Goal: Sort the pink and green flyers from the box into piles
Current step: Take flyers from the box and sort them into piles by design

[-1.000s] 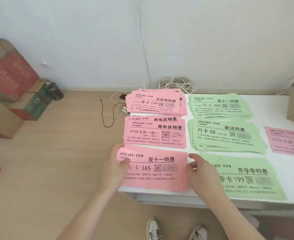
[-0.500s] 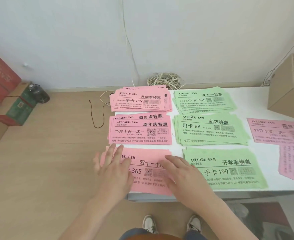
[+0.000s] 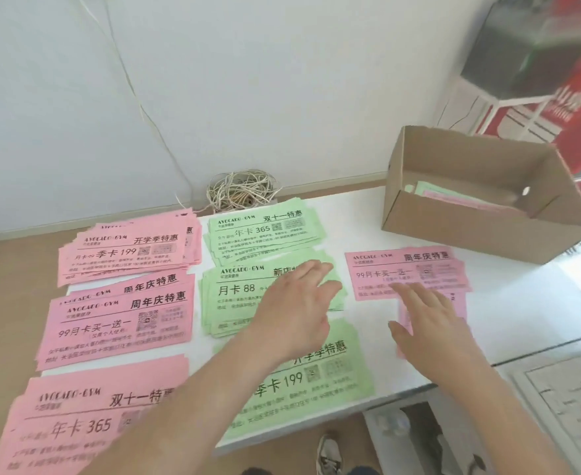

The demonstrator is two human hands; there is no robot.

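1. Left grip [image 3: 296,313] hovers spread and empty, fingers straight, above the green "月卡 88" pile [image 3: 234,293]. The right grip [image 3: 429,323] is also spread and holds nothing, flat over loose pink sheets. I cannot tell whether either one touches paper.
2. Just beyond the right grip's fingertips lies a pink "99" flyer [image 3: 378,269], and a second pink sheet [image 3: 455,303] is partly hidden under its palm. Farther past those fingertips, the box [image 3: 453,231] holds more unsorted flyers [image 3: 453,198].
3. The matching pink "99" pile [image 3: 118,323] sits well to the left of the left grip, with the green piles between them.
4. I judge the main risk to be lifting both overlapping pink sheets as one, since thin paper clings, and the second may belong to a different pile.
5. A flat sheet on the smooth bench [image 3: 350,221] is hard to pinch, and dragging it toward me could push it off the near edge.
6. Carrying it left across the green piles could fan them out, and the left forearm already lies low over the nearest ones.
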